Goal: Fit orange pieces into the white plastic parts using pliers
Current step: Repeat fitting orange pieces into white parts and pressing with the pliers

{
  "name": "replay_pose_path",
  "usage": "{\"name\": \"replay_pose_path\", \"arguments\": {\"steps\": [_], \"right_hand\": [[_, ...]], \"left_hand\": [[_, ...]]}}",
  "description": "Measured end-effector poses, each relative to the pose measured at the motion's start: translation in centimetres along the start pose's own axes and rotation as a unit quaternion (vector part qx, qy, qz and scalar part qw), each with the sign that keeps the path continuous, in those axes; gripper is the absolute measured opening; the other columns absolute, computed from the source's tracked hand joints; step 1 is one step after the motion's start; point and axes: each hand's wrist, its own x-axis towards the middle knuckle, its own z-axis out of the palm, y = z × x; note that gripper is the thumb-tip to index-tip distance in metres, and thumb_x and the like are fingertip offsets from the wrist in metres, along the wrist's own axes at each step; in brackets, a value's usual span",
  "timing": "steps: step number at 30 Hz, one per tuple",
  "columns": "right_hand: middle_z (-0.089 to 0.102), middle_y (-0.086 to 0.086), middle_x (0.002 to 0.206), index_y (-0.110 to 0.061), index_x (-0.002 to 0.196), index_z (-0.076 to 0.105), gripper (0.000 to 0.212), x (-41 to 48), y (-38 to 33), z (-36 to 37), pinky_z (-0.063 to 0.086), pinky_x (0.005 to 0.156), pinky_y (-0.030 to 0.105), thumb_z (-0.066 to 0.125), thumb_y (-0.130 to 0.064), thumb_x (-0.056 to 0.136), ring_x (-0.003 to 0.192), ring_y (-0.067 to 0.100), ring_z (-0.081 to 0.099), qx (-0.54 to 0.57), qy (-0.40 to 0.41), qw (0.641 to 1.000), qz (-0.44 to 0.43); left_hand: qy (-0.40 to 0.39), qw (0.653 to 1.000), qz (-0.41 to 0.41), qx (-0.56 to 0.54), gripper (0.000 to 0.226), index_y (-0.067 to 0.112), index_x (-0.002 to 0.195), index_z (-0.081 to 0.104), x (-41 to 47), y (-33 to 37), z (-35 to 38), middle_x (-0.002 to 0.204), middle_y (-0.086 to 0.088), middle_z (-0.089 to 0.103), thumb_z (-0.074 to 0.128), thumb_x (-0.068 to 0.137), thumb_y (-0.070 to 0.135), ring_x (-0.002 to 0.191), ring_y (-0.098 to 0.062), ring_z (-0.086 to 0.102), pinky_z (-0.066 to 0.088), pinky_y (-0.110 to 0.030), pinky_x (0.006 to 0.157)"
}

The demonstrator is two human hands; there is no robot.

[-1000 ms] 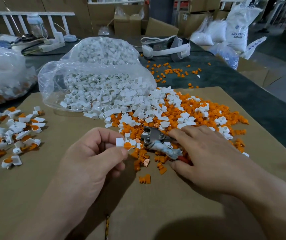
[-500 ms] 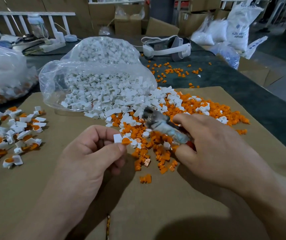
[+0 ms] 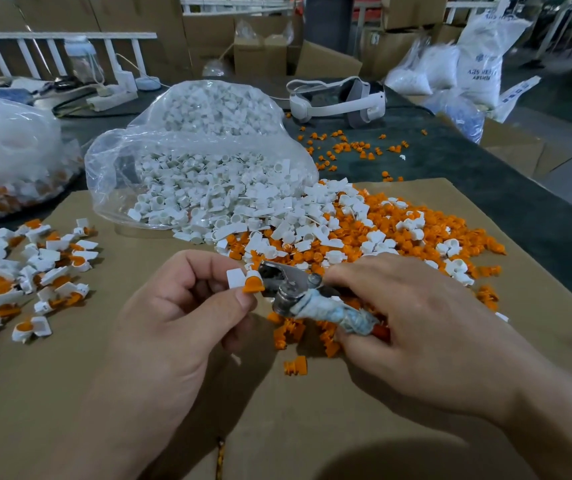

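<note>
My left hand [image 3: 180, 306] pinches a white plastic part [image 3: 236, 278] with an orange piece [image 3: 254, 285] seated in it, held above the cardboard sheet [image 3: 312, 427]. My right hand [image 3: 412, 327] grips the pliers [image 3: 298, 289] by their tape-wrapped handles. The metal jaws point left and touch the orange piece. Behind the hands lies a mixed heap of loose white parts [image 3: 277, 216] and orange pieces [image 3: 381, 223].
A clear bag of white parts [image 3: 201, 161] lies open at the back. Assembled white-and-orange parts [image 3: 28, 271] are spread at the left, with another bag [image 3: 7, 157] behind them. A white headset [image 3: 340, 98] and scattered orange pieces sit on the dark table beyond.
My right hand lifted the pliers off the heap and swung them left. Their jaws now meet the part that my left hand holds. My left hand stayed almost still.
</note>
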Motion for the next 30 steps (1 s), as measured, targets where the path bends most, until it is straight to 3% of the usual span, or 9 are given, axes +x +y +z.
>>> {"name": "replay_pose_path", "arguments": {"steps": [2,3,5,8,13,18,25,30], "right_hand": [[0.058,-0.019,0.104,-0.037,0.121,0.052,0.048,0.1,0.0,0.0,0.044,0.084,0.033,0.033,-0.053,0.080,0.095,0.009,0.052,0.003,-0.002,1.000,-0.003],[0.058,-0.018,0.106,-0.037,0.123,0.052,0.050,0.1,0.0,0.0,0.044,0.085,0.034,0.033,-0.053,0.080,0.096,0.008,0.052,0.003,-0.002,1.000,-0.004],[0.058,-0.018,0.108,-0.037,0.125,0.051,0.051,0.1,0.1,0.0,0.044,0.086,0.034,0.033,-0.054,0.080,0.098,0.008,0.052,0.003,-0.005,1.000,-0.005],[0.058,-0.018,0.105,-0.036,0.123,0.051,0.048,0.0,0.1,0.1,0.045,0.085,0.035,0.035,-0.052,0.081,0.096,0.009,0.053,0.008,-0.005,1.000,-0.010],[0.059,-0.018,0.108,-0.033,0.125,0.053,0.050,0.0,0.0,0.3,0.045,0.087,0.037,0.040,-0.050,0.080,0.099,0.007,0.053,0.008,0.000,1.000,-0.021],[0.060,-0.017,0.101,-0.033,0.120,0.056,0.048,0.0,-0.1,0.2,0.047,0.082,0.035,0.037,-0.053,0.081,0.093,0.008,0.054,0.017,0.008,1.000,-0.023],[0.060,-0.018,0.100,-0.032,0.120,0.058,0.048,0.1,-0.2,0.4,0.046,0.078,0.031,0.036,-0.053,0.083,0.089,0.006,0.053,-0.013,0.001,1.000,-0.015],[0.057,-0.017,0.078,-0.034,0.095,0.062,0.046,0.3,-0.2,0.5,0.043,0.069,0.028,0.026,-0.059,0.081,0.074,0.007,0.050,-0.047,-0.007,0.999,-0.001]], "left_hand": [[0.000,0.999,0.013,0.034,0.028,0.027,0.077,0.074,0.0,-0.4,-0.2,0.062,-0.006,0.064,0.087,0.057,0.012,0.049,-0.010,0.058,0.046,-0.017,0.041],[0.000,0.999,0.018,0.045,0.022,0.028,0.079,0.074,0.0,-0.5,-0.3,0.063,-0.005,0.064,0.080,0.064,0.013,0.051,-0.011,0.059,0.048,-0.018,0.043],[-0.001,0.998,0.024,0.055,0.016,0.030,0.080,0.073,0.0,-0.6,-0.5,0.065,-0.004,0.065,0.075,0.068,0.021,0.054,-0.012,0.060,0.050,-0.019,0.046],[-0.004,0.997,0.027,0.067,0.025,0.030,0.084,0.073,-0.1,-0.6,-0.7,0.067,-0.003,0.066,0.076,0.061,0.039,0.055,-0.012,0.061,0.051,-0.022,0.048],[-0.007,0.991,0.043,0.123,0.029,0.031,0.090,0.071,-0.1,-1.2,-0.7,0.070,-0.003,0.066,0.070,0.066,0.047,0.062,-0.030,0.058,0.051,-0.047,0.057],[-0.029,0.998,0.028,0.047,0.024,0.026,0.085,0.073,0.1,-1.2,-0.8,0.065,-0.006,0.065,0.074,0.064,0.038,0.053,-0.013,0.058,0.049,-0.021,0.045],[-0.057,0.997,0.024,0.049,0.024,0.027,0.084,0.074,0.1,-0.8,-1.1,0.067,-0.007,0.065,0.074,0.064,0.040,0.057,-0.014,0.060,0.051,-0.021,0.049],[-0.056,0.996,0.029,0.060,0.026,0.026,0.085,0.074,0.0,-1.0,-0.9,0.067,-0.010,0.065,0.074,0.064,0.041,0.055,-0.017,0.060,0.050,-0.020,0.049]]}}
